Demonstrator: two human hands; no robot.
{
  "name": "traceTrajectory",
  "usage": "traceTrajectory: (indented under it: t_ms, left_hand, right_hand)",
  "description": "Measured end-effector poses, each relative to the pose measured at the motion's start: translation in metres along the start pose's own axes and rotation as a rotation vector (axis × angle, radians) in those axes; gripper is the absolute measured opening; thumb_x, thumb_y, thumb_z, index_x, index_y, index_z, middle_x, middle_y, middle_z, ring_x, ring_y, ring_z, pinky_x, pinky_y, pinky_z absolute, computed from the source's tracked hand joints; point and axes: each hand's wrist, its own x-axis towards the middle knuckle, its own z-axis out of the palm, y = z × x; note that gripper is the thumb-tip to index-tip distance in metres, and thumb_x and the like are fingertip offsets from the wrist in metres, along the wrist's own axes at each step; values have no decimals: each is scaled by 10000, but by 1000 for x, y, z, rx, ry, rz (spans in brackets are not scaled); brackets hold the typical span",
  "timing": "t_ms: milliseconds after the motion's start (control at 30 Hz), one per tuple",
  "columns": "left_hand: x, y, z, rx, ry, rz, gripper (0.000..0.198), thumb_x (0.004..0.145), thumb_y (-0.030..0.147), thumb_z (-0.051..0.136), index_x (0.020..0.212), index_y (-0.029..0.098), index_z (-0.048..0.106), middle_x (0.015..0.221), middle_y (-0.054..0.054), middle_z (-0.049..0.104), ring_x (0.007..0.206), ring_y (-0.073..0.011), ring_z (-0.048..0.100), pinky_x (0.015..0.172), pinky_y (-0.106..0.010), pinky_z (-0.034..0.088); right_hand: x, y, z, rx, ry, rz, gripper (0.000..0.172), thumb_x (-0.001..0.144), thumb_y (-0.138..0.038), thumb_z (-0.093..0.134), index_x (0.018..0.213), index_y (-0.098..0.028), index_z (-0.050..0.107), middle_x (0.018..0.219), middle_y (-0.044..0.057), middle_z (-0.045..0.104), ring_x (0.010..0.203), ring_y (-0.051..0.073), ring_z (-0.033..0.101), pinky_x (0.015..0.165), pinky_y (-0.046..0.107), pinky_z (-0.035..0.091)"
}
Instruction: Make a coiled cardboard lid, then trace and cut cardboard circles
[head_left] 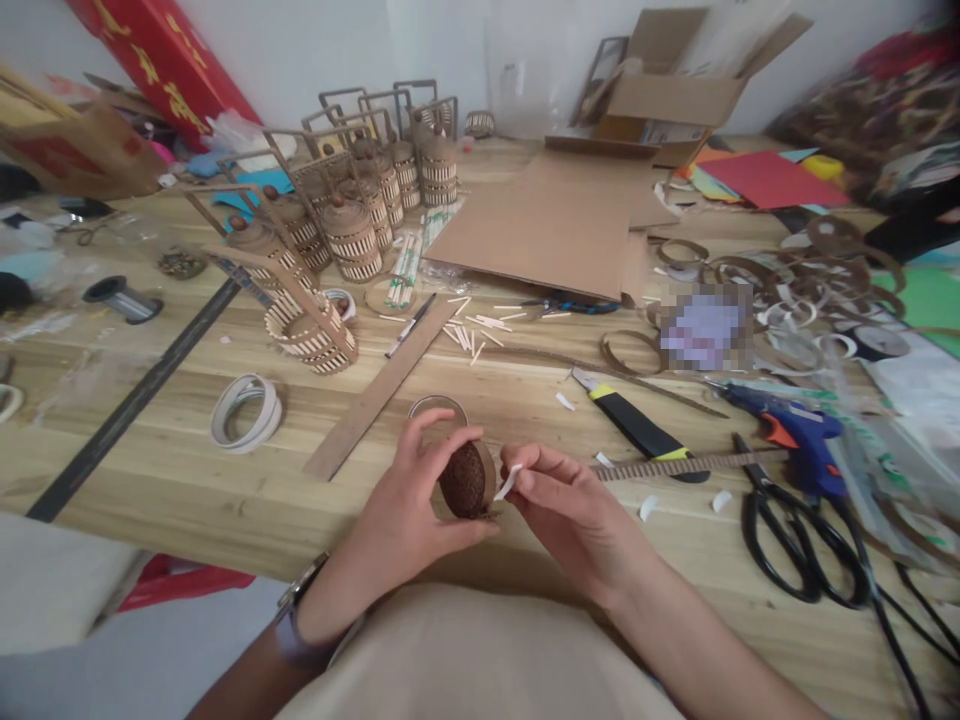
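Bottom centre, the left hand (409,505) keeps a closed grip on a brown oval piece (463,482), the right hand (574,510) pinches a white strip (508,483) just beside it — likely early going, unlike the finished baskets (352,238) on the counter (187,480), upper left.

Yellow characters on the red box (161,55) cannot be read.

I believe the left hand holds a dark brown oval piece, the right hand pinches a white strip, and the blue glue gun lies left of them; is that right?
Not quite: in the head view the blue glue gun lies to the right of the hands. The left hand does hold the dark brown oval piece and the right hand the white strip.
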Motion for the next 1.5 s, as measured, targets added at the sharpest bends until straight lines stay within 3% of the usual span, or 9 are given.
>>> traceTrajectory:
  t_ms: [233, 1500]
  left_hand:
    - [-1, -1, 0, -85, 0, 7, 702, 718, 282, 844, 1325, 331, 494, 1424, -97, 350, 1294, -317, 478, 1056, -496, 495]
    - [-4, -3, 6, -166, -50, -22, 708, 720, 222, 823, 1333, 286, 475, 1310, -75, 446, 1190, -271, 536, 1048, -484, 491]
  right_hand:
    - [-1, 7, 2, 27, -10, 44, 246, 581, -405, 910, 644, -246, 733, 694, -12, 597, 718, 171, 495, 704, 314, 398]
    - [-2, 19, 4, 68, -26, -35, 225, 656, -282, 896, 740, -234, 693, 732, -40, 621, 710, 126, 546, 685, 259, 426]
